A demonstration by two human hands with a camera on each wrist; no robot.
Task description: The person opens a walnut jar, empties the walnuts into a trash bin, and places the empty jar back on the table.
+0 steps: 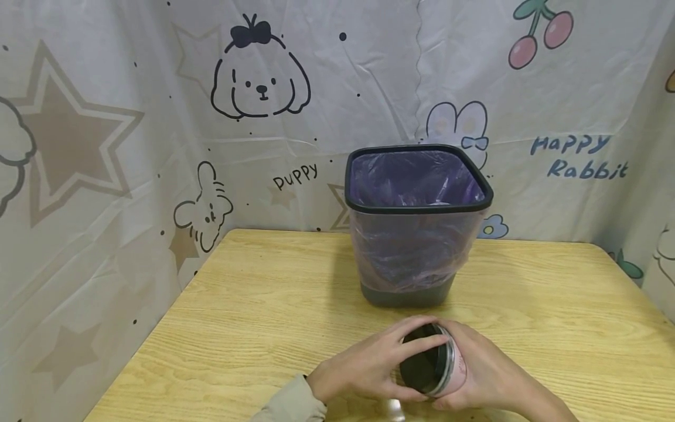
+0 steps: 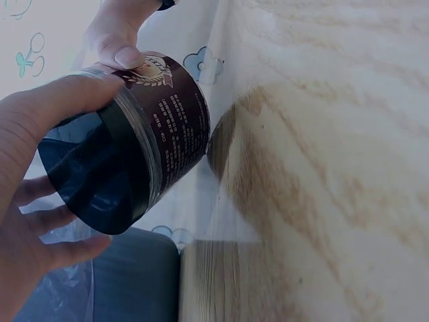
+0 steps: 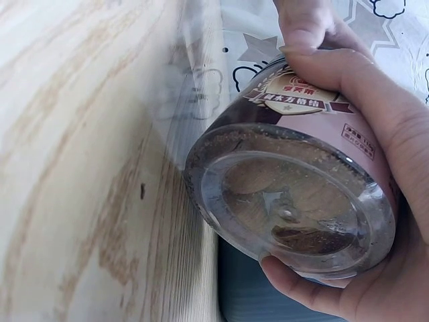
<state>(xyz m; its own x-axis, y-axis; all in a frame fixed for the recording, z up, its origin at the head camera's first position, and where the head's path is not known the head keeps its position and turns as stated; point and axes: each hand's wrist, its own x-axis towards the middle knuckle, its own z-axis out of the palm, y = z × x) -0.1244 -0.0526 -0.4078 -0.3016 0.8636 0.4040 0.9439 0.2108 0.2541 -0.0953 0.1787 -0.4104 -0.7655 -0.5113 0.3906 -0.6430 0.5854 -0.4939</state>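
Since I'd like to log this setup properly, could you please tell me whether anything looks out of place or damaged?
Mildly odd: the bin stands on the table rather than a floor. It is upright, though. The jar is tilted, but both hands hold it, so that seems natural. I see no spill or damage.

Soft, even light fills the head view, with a faint shadow on the table (image 1: 253,293) beyond the fingers (image 1: 426,344). In the left wrist view, the table right of the fingers looks pale and hazy; dull reflections streak the black lid (image 2: 97,178) between them. In the right wrist view, glints dot the jar's clear base (image 3: 288,171) beside the fingers.
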